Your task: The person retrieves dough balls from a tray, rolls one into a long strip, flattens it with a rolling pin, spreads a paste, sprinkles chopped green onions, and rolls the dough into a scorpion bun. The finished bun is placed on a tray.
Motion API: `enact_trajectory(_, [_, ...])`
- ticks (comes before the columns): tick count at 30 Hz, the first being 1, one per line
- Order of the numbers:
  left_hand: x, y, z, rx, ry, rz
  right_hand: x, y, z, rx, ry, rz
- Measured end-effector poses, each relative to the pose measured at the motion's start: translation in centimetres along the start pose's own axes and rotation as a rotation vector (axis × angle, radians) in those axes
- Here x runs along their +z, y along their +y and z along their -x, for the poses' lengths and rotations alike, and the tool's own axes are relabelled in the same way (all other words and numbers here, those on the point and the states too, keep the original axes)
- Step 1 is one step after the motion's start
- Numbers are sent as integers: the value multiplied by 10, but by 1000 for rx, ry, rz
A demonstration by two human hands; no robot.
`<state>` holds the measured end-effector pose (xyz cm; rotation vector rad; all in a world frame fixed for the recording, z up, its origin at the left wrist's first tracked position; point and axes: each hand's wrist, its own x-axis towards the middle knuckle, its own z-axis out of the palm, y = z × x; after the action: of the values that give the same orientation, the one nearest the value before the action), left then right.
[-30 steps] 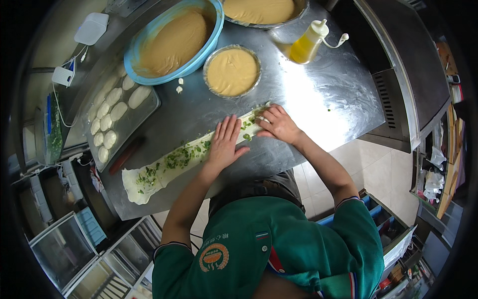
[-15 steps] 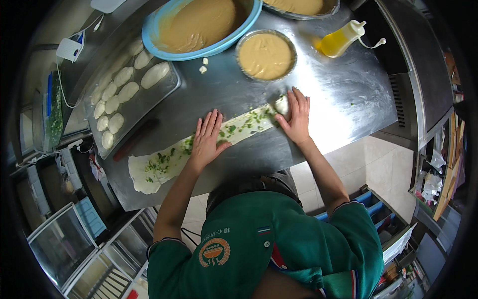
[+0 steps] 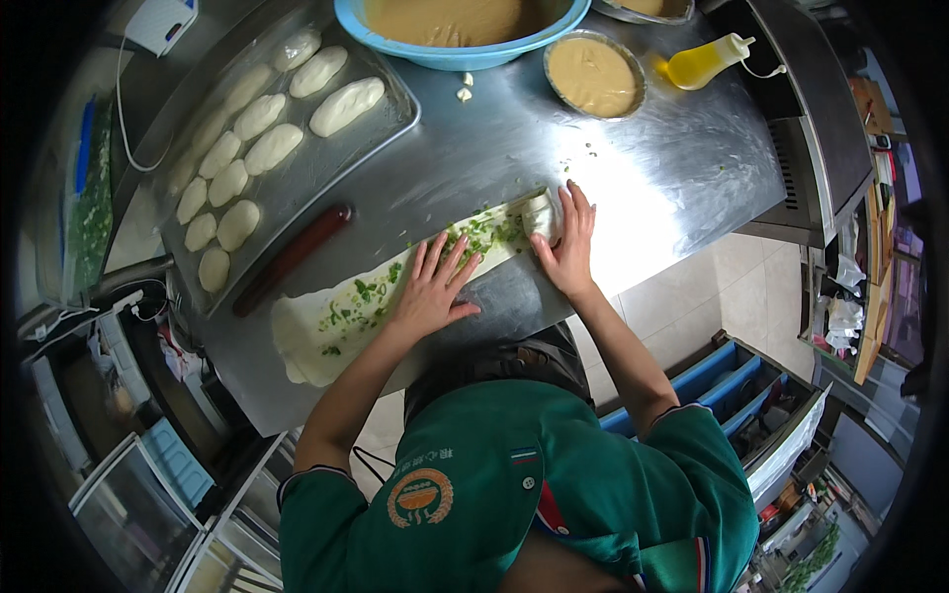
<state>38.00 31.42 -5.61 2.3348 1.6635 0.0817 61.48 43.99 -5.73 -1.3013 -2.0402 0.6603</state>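
A long, thin dough strip (image 3: pixel 371 301) sprinkled with chopped green scallions lies slantwise across the metal table. Its right end is wound into a small dough roll (image 3: pixel 539 213). My left hand (image 3: pixel 432 295) rests flat on the middle of the strip, fingers spread and pointing away from me. At the right end, my right hand (image 3: pixel 567 247) has the roll between its thumb and extended fingers. The thumb touches the roll's near end; the fingers run along its right side, partly hiding it.
A dark red rolling pin (image 3: pixel 294 259) lies beside a tray (image 3: pixel 371 146) of oval dough pieces. Farther back are a blue basin (image 3: pixel 450 57) and a metal bowl (image 3: pixel 595 77) of tan batter, plus an oil squeeze bottle (image 3: pixel 708 61). Dough bits (image 3: pixel 464 94) lie near the basin.
The view has shifted, uncovering the rolling pin. The dough's right end is now wound into a larger roll. My left hand lies closer to my right hand along the strip.
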Motion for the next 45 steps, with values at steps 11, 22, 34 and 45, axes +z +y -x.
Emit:
enact_trajectory(11, [-2,-28,76,-229,259,-23,53,-27,-7,-709,-474,-9])
enact_trajectory(22, [19,-8,83,-209,175,18,62,-57,10,-421,-255,-170])
enact_trajectory(34, [7,-104,247,-411,180,100,152,-179,103,-226,-222,-230])
enact_trajectory(45, [7,-140,314,-392,210,191,203,-253,128,-510,-306,-76])
